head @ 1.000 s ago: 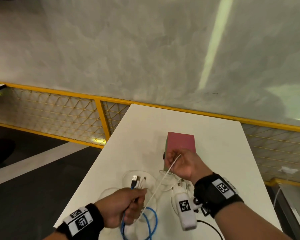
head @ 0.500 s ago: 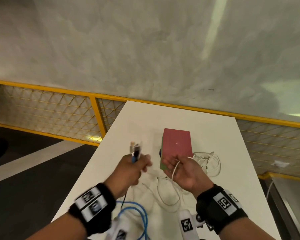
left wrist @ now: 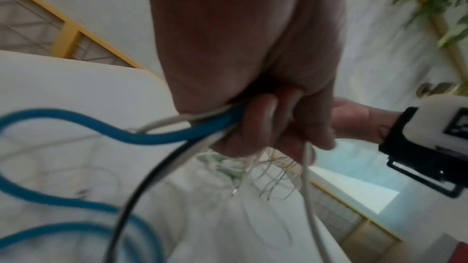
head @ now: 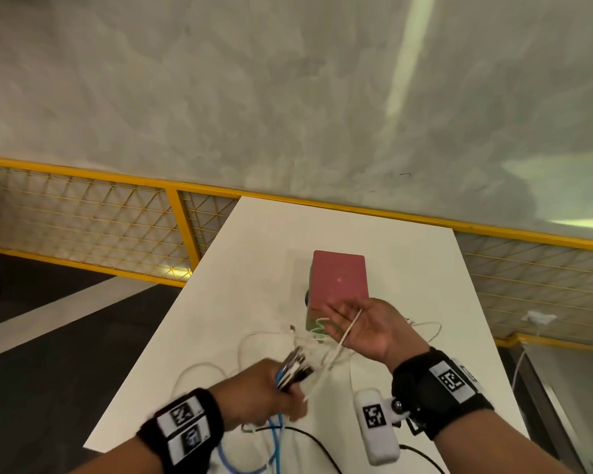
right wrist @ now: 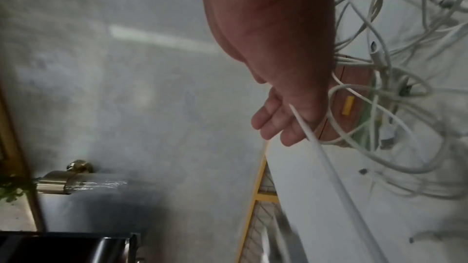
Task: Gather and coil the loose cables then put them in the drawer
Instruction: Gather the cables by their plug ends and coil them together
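My left hand (head: pixel 271 388) grips a bundle of cable ends over the white table (head: pixel 220 319); their connectors (head: pixel 295 366) stick out of the fist. In the left wrist view its fingers (left wrist: pixel 263 121) curl round a blue cable (left wrist: pixel 142 137), a black cable (left wrist: pixel 131 203) and thin white ones. My right hand (head: pixel 353 325) lies palm up with straight fingers just before a red box (head: pixel 339 278). A white cable (head: pixel 348 331) runs across that palm down to the left hand. Loose white cables (right wrist: pixel 395 95) lie tangled by the box.
The blue cable (head: pixel 274 436) and black cable (head: pixel 308 436) trail off the near table edge. A yellow mesh railing (head: pixel 182 230) runs behind the table and along its left side, under a grey wall. The table drops to dark floor on the left.
My left hand has pulled back toward me and lower with the cable ends. The right hand stays by the red box, now palm up with the white cable across it.
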### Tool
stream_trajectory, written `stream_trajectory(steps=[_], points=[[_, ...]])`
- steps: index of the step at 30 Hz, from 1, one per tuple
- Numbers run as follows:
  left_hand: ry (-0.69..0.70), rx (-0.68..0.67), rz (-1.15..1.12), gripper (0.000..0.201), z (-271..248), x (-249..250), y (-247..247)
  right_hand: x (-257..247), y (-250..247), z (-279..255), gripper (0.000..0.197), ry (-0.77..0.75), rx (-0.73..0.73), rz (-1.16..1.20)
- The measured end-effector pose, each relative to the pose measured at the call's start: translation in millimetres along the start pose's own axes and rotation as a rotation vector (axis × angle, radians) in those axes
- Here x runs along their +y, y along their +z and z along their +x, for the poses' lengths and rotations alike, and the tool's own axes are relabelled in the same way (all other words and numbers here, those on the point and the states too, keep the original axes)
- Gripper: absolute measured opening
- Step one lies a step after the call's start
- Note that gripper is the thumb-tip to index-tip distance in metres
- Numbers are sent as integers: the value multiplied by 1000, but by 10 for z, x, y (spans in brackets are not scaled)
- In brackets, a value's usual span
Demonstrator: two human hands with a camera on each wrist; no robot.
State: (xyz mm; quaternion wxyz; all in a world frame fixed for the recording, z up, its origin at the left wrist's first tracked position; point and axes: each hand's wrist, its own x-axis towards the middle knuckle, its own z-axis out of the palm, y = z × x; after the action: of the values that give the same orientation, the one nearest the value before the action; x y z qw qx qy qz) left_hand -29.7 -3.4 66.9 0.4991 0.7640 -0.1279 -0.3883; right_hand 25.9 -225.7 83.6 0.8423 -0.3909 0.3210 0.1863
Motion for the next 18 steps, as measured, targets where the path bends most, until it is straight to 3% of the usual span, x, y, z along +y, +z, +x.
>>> stream_trajectory(steps=[3,5,7,10,11,12,14,18], points=[[-136,-215,273,10,-242,-303,-148,-30,-122,88,25,-22,58,16],[-196,-234,301,15,-380,-365,-230,-45,-209,131,30,-36,106,56],[-122,-70,152,18,-399,-285,-252,-23,-254,127,33,-42,123,77],[61,486,-187,24,-153,-37,-268,110,-215,60,31,-22,78,58],[119,591,-229,27,-12,48,-267,165,-177,28,31,-14,59,36],[178,634,-245,29,100,177,-233,220,-128,-12,30,-12,37,4],[259,576,-184,23,299,399,-107,317,-5,-97,28,-24,-28,-53],[287,466,19,12,525,515,132,367,132,-210,30,-25,-137,-46]])
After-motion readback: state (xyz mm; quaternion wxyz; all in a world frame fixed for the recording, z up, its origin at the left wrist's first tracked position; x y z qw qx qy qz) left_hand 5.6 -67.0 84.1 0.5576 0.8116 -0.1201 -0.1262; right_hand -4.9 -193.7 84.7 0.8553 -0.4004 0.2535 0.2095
